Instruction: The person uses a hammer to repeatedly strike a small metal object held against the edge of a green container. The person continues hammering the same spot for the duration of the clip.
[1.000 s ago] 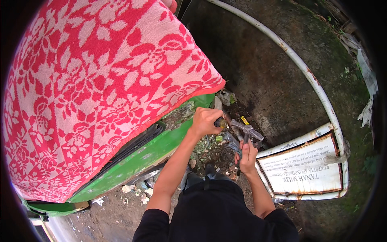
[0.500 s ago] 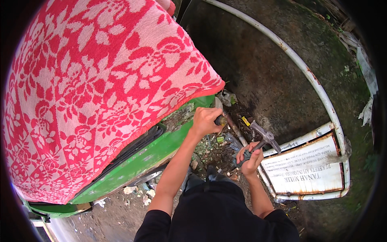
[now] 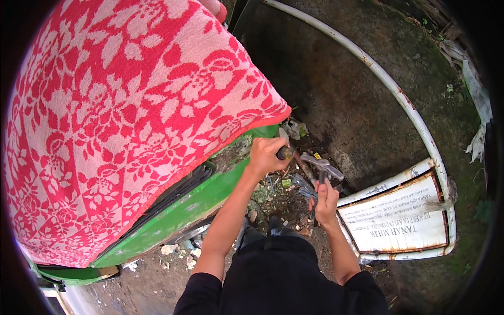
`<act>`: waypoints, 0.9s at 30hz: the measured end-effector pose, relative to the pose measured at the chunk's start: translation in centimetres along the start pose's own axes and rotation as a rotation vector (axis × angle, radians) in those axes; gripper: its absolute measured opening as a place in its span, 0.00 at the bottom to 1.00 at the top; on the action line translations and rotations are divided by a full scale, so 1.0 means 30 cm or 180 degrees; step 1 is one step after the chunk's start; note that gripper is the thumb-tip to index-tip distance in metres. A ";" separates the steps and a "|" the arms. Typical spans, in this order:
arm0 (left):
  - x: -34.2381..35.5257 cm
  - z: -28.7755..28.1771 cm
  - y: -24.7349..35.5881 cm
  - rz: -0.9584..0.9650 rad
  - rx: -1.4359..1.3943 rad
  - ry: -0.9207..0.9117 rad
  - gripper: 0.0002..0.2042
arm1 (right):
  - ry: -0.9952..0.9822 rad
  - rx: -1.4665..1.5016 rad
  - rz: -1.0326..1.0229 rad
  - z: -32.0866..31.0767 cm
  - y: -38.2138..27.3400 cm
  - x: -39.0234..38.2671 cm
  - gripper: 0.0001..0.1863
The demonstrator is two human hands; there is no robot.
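Observation:
My left hand [image 3: 266, 156] is closed round a short dark-handled tool [image 3: 285, 153] with a yellowish end, held against the worn corner of a green car body [image 3: 181, 226]. The tool's working end is mostly hidden by the hand, so its exact kind is unclear. In my right hand [image 3: 326, 203] is a hammer [image 3: 323, 166], gripped by its dark handle. Its metal head is raised just right of the tool's end, with a small gap between them.
A red and pink floral blanket [image 3: 131, 115] drapes over the car. To the right lies a rusty white sign [image 3: 394, 215] on a long curved white pipe [image 3: 370, 60]. Rubble and litter [image 3: 257, 202] cover the ground between the car and sign.
The hammer has swung left and slightly up toward the tool's end, and my right hand has closed more firmly round its handle. My left hand has barely moved.

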State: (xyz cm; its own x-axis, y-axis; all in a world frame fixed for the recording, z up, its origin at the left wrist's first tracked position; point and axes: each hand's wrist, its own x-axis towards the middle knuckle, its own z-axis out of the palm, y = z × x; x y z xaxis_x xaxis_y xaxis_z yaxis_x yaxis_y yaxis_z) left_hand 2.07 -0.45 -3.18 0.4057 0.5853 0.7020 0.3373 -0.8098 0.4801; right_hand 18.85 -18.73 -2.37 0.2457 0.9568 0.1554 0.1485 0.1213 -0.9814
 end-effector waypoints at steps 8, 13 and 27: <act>0.002 0.001 0.020 -0.0002 0.0087 -0.0064 0.13 | -0.0088 -0.0056 0.0092 0.014 0.012 -0.006 0.26; 0.015 0.009 0.026 -0.0047 0.0069 -0.0001 0.12 | 0.0460 0.0938 -0.0500 0.012 0.037 -0.009 0.25; 0.031 0.019 0.026 -0.0120 0.0060 -0.0038 0.12 | -0.0248 -0.0173 0.0267 0.024 -0.050 0.037 0.24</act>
State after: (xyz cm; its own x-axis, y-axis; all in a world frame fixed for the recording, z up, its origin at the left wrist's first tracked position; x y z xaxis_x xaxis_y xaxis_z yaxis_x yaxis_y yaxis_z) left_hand 3.17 -0.51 -2.46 0.4025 0.6159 0.6772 0.3686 -0.7862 0.4960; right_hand 18.22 -17.65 -0.81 0.1845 0.9809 0.0616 0.1827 0.0274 -0.9828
